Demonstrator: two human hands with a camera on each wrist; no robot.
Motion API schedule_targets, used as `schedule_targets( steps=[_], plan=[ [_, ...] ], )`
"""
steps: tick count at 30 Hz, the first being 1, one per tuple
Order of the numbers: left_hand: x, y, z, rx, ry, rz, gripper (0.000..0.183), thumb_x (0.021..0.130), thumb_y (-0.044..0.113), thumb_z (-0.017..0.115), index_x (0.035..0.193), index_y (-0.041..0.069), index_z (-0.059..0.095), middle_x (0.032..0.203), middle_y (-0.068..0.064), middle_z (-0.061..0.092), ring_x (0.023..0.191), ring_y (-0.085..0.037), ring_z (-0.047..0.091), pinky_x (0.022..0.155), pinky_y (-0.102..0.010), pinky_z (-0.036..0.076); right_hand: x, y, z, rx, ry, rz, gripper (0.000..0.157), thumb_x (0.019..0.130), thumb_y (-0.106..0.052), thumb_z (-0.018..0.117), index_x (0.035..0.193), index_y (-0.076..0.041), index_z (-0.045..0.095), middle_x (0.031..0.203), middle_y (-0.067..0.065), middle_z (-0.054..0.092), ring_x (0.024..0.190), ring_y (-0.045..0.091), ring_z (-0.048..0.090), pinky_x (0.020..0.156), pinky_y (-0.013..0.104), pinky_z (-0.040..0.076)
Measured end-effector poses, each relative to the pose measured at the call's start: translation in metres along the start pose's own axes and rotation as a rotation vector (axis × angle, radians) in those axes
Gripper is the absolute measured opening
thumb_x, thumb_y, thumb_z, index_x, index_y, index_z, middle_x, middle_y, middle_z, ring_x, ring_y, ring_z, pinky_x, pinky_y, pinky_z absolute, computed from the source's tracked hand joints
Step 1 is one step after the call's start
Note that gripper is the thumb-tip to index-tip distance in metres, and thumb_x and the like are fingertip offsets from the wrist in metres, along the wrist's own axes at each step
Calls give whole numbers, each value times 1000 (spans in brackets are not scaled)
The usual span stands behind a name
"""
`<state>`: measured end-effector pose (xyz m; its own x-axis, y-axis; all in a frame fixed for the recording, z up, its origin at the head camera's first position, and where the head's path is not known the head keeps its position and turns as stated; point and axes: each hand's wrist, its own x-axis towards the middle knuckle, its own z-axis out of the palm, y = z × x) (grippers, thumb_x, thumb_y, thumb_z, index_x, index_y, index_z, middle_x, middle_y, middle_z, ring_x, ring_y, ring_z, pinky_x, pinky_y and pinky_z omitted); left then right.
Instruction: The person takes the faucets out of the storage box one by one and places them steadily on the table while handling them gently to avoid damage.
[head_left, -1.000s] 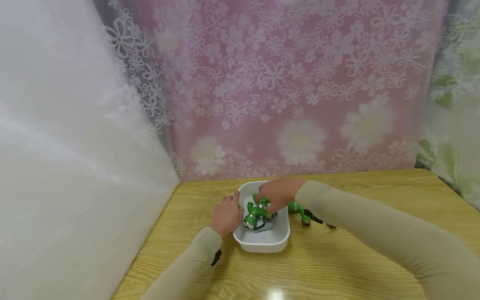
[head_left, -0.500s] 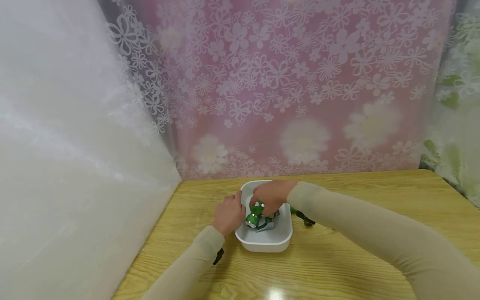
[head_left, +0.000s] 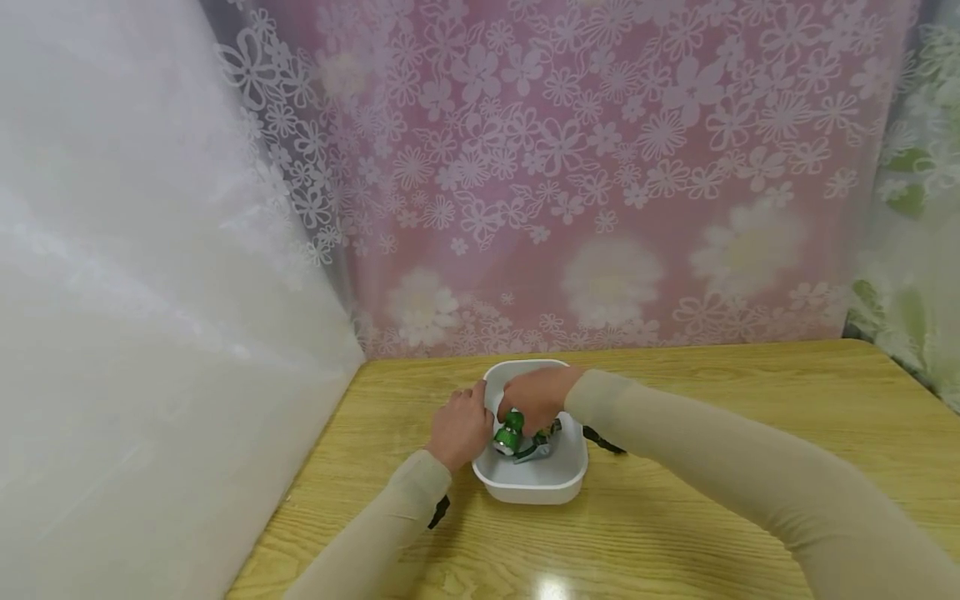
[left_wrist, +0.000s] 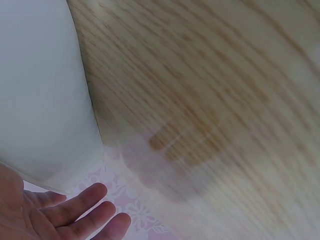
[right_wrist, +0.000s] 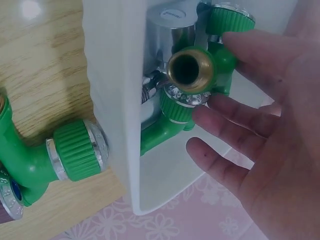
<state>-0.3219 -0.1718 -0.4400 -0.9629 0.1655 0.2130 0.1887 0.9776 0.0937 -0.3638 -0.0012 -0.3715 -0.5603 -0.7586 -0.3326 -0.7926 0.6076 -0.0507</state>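
A white plastic bin [head_left: 532,493] stands on the wooden table. My left hand [head_left: 459,429] rests on its left rim; in the left wrist view its fingers [left_wrist: 82,205] extend loosely outside the wall. Reaching into the bin from the right, my right hand [head_left: 536,400] holds a green pipe fitting [head_left: 510,432] with ribbed collars. Up close, the thumb [right_wrist: 245,45] lies on the green body, and the fingers sit beside its silver ring and brass threaded mouth. A chrome metal part [right_wrist: 172,37] lies behind it in the bin. The right hand hides part of the contents from above.
Another green fitting [right_wrist: 77,152] lies on the table right outside the bin's right wall. The wooden tabletop [head_left: 720,400] spreads around the bin. A pink floral curtain [head_left: 600,167] hangs behind, and a white sheet [head_left: 150,250] at the left.
My right hand has moved lower and slightly left in the bin with the green fitting, which stands more upright and is more covered by the hand. The left hand has stayed on the rim.
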Motion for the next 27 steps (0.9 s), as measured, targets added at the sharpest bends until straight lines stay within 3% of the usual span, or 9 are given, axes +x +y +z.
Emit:
schedule_targets(
  steps=[7,14,21,27],
  plan=[
    [0,0,-2,-9,18,6,48,102,24,47,147,6,45,121,-15,68,108,-29,65,76,-47,59,13,3,2,2,5,-27,46,87,-16,77,130,-27,69,126,-9,68,98,4,62,89,28,53],
    [0,1,-4,-14,-25,-6,47,103,26,47,146,8,45,121,-13,67,107,-28,64,74,-46,59,15,-3,4,10,-4,-12,46,87,-5,73,128,-27,72,123,-9,69,89,5,58,80,25,50],
    [0,0,-4,-34,-22,0,43,103,26,45,142,8,46,118,-13,67,104,-27,64,73,-46,58,16,-7,5,6,-6,-6,43,89,-2,69,123,-29,74,104,-15,71,77,6,55,73,23,46],
    [-1,-1,-3,-39,-30,0,43,104,26,44,143,9,46,118,-13,67,105,-27,64,75,-46,59,17,-8,7,23,-7,1,41,90,-1,69,121,-27,75,100,-15,70,77,5,55,75,23,48]
  ],
)
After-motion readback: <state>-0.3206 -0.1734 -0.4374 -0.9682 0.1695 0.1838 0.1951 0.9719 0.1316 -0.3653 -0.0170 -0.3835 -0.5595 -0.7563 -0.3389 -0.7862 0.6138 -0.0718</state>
